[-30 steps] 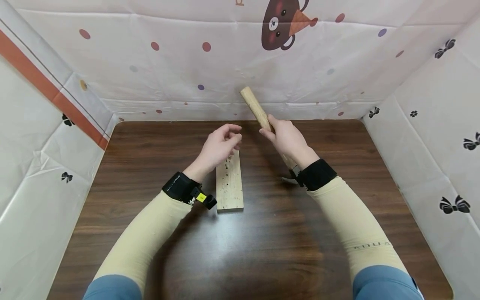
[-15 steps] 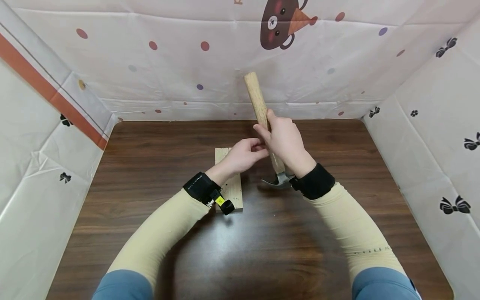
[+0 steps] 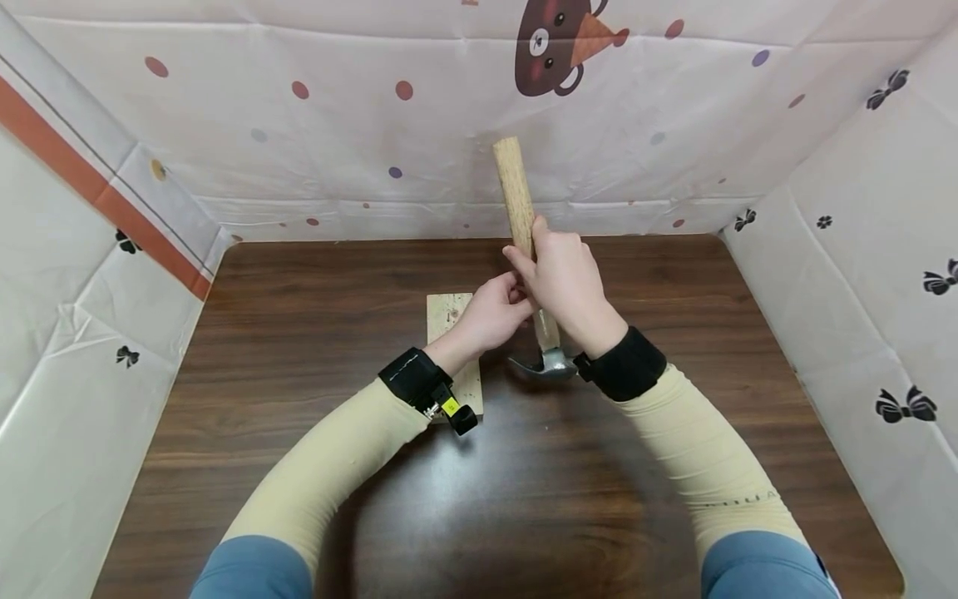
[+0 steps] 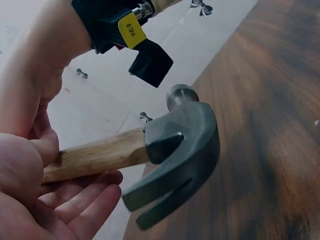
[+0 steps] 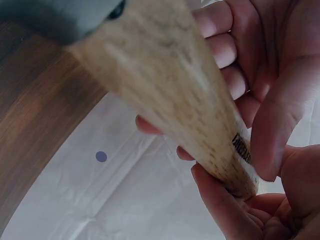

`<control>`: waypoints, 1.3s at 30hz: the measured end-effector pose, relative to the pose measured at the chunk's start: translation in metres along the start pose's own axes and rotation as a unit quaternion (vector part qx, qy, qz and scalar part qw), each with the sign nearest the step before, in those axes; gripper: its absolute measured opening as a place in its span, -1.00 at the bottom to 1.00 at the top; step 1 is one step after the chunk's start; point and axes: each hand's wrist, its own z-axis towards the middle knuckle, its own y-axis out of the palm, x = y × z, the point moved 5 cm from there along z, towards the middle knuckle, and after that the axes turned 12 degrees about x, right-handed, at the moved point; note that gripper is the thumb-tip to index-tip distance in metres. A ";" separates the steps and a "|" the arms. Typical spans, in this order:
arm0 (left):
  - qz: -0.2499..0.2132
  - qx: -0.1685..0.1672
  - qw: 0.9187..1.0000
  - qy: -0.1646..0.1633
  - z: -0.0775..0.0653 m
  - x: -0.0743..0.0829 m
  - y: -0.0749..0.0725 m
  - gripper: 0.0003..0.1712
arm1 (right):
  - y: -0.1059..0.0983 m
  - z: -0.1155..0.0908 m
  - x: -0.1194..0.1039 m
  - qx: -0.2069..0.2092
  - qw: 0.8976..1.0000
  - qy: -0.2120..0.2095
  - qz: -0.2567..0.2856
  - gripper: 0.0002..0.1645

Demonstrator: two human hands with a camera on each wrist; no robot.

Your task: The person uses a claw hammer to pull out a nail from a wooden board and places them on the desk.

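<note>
A claw hammer (image 3: pixel 515 187) with a wooden handle and a grey metal head (image 4: pixel 190 145) is held just above the table, its handle end pointing toward the back wall. My right hand (image 3: pixel 565 270) grips the handle around the middle. My left hand (image 3: pixel 496 312) has come to the handle from the left and pinches it closer to the head; its fingertips are partly hidden behind the handle. Under my left wrist lies a light wooden board (image 3: pixel 447 309) with dark holes or marks, partly covered by the forearm. In the right wrist view, fingers surround the handle (image 5: pixel 175 85).
The dark brown wooden table (image 3: pixel 636 482) stretches to both sides and toward me. A white patterned sheet (image 3: pixel 337 141) rises at the back edge, with similar sheets at left and right. A camera (image 3: pixel 458 416) hangs from my left wristband.
My left hand has moved right, from over the board to the hammer handle. The hammer has turned in my right hand, its head swinging left and more into view.
</note>
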 end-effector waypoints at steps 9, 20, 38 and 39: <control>0.013 0.017 1.000 0.000 -0.004 0.005 -0.002 -0.59 | -0.002 -0.002 -0.005 0.018 1.000 -0.013 0.005 -0.46; 0.085 0.020 0.995 0.048 -0.008 0.012 -0.009 -0.56 | -0.010 0.003 0.009 -0.023 0.990 0.059 0.127 -0.52; 0.061 -0.141 0.981 0.116 -0.021 0.018 0.007 -0.83 | -0.023 0.014 0.004 -0.104 0.827 0.125 0.537 -0.51; 0.064 -0.144 0.981 0.116 -0.022 0.017 0.008 -0.84 | -0.024 0.014 0.004 -0.099 0.821 0.130 0.547 -0.53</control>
